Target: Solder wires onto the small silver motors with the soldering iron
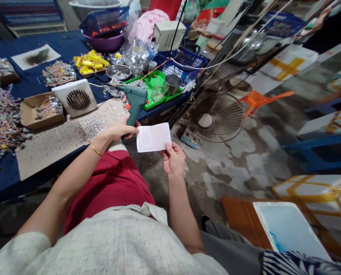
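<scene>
Between my two hands I hold a small white sheet of paper [154, 137], with rows of small marks on its left part. My left hand [121, 129], with a gold bangle at the wrist, is closed on the paper's left edge. My right hand [174, 156] pinches its lower right corner between thumb and fingers. A green soldering gun [134, 97] is right at my left hand; its handle runs down to the fingers, and I cannot tell whether they grip it too. Beneath and left lies cardboard [55, 141] strewn with silvery bits.
On the blue-covered table stand a white fan box [75, 98], a cardboard tray of wired parts [41, 110], yellow parts [91, 62] and a green tray [155, 105]. A floor fan [216, 116] and an orange stool [254, 101] are to the right. Another person's patterned clothing [299, 263] shows lower right.
</scene>
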